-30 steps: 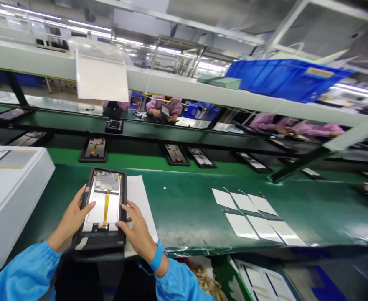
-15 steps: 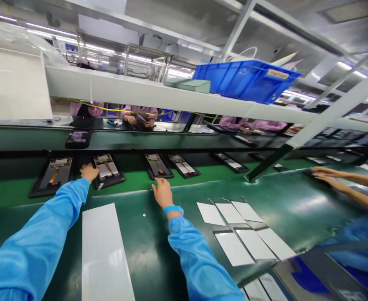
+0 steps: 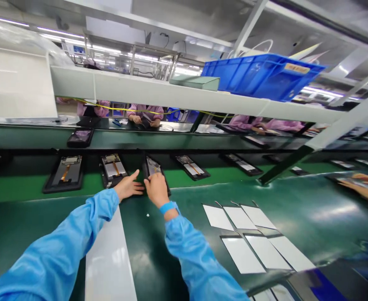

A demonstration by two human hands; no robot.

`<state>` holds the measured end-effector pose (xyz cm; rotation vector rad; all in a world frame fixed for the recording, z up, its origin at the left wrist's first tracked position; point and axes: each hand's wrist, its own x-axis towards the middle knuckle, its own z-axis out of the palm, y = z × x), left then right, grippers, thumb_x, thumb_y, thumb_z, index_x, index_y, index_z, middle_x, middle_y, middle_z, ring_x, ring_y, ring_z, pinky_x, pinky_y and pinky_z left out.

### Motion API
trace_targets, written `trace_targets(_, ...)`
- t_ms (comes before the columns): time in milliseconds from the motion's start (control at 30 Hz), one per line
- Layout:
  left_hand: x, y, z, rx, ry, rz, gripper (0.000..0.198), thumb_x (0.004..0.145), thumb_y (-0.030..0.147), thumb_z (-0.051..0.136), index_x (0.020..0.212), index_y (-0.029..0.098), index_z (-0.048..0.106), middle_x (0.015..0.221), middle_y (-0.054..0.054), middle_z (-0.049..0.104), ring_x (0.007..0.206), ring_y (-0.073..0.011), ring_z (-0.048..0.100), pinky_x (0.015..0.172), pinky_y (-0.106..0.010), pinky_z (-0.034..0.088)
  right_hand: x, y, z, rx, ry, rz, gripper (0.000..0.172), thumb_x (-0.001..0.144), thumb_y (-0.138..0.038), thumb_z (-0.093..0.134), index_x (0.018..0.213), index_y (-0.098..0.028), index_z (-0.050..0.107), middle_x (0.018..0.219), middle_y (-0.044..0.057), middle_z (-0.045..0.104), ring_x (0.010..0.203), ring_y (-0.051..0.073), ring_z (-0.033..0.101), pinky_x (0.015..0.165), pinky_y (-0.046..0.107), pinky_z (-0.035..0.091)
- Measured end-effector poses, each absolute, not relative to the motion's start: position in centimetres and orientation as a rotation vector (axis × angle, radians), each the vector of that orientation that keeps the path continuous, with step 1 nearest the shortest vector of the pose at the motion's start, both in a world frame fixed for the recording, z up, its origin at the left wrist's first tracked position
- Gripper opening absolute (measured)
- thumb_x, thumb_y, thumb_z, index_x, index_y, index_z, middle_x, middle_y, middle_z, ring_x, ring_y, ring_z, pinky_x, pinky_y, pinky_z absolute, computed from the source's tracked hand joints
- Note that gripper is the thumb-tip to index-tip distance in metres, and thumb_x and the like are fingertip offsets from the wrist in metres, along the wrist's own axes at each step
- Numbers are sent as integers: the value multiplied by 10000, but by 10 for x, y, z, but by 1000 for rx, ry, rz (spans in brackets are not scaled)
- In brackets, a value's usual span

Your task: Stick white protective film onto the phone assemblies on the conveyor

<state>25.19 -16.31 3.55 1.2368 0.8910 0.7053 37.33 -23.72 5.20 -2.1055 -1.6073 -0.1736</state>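
My right hand (image 3: pixel 156 189) grips the near end of a black tray holding a tablet-like device (image 3: pixel 153 169), which is tilted up at the edge of the green belt. My left hand (image 3: pixel 128 187) lies flat with fingers extended, its fingertips beside that tray's left side. Just beyond it sits another black tray (image 3: pixel 113 169) with an open device showing a silver panel and an orange ribbon cable. The far end of the gripped device shows; my right hand hides its near part.
More black trays (image 3: pixel 66 172) line the green conveyor. White sheets (image 3: pixel 259 234) lie on the dark green bench, with a white strip (image 3: pixel 108 263) in front. A co-worker's hands (image 3: pixel 365 184) are at the right. A blue crate (image 3: pixel 262 77) sits on the overhead shelf.
My hands have come together from apart. The right hand now grips a tray and tilts it up, and the left has moved right beside it. The view has shifted slightly.
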Motion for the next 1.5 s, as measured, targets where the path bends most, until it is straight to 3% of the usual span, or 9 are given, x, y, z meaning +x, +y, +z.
trace_targets(133,227,-211,54,1109,877,757,479,693,508,779,926,124,613,796,-82,674,696,-178,652,683,-313,550,289,-325,66,-1817,-1685,-104,86,910,-172,553,978,-162,605,995,141,592,970,301,539,857,473,474)
trace_targets(267,115,-268,78,1039,852,832,589,608,317,849,1112,138,602,948,-69,715,791,-187,680,737,-291,558,256,-409,74,-1528,-1713,82,187,958,-202,541,1144,-210,559,1145,109,598,1098,263,539,959,448,468)
trace_targets(533,-117,-377,63,840,1161,675,870,590,337,881,1353,221,479,1071,-85,727,781,-249,728,671,-344,595,237,-481,23,-1607,-1718,475,185,949,-166,507,1101,-229,592,1107,84,615,1074,239,589,943,419,501)
trace_targets(633,-147,-389,33,1013,1293,682,836,625,381,837,1355,180,483,1153,-110,692,967,-280,703,836,-392,581,220,-486,11,-1634,-1752,540,202,921,-145,526,1089,-222,606,1094,75,618,1074,233,591,958,412,493)
trace_targets(800,-127,-401,17,2014,1741,873,581,816,350,639,1345,131,540,1407,-200,502,1333,-388,424,1072,-600,364,198,-475,7,-1680,-1783,534,207,905,-126,528,1071,-211,619,1056,73,615,1025,223,597,940,394,494)
trace_targets(967,-55,-432,15,2717,1101,604,394,943,190,476,1323,219,572,1345,-122,590,1313,-287,468,1139,-566,267,167,-444,-2,-1694,-1890,493,220,891,-109,553,1075,-195,639,1028,76,610,1012,220,592,939,377,489)
trace_targets(1167,-31,-439,-1,2806,987,435,467,891,387,631,1339,269,573,1427,-151,513,1364,-323,423,1153,-611,211,146,-426,-10,-1833,-1916,433,251,861,-86,577,1089,-171,635,1061,105,593,1025,240,578,940,391,485)
trace_targets(1333,-36,-439,0,2780,1031,436,463,877,379,657,1321,271,589,1433,-171,496,1374,-314,420,1157,-609,217,145,-428,-12,-1826,-1883,451,195,835,-46,550,964,-167,632,1000,88,588,982,231,573,911,381,491)
trace_targets(1500,-33,-440,2,2755,1037,433,489,864,361,676,1331,260,576,1423,-171,509,1381,-313,414,1158,-616,220,143,-431,-16,-1775,-1846,427,305,813,-11,514,1066,-152,612,1067,103,576,1025,230,560,942,393,485)
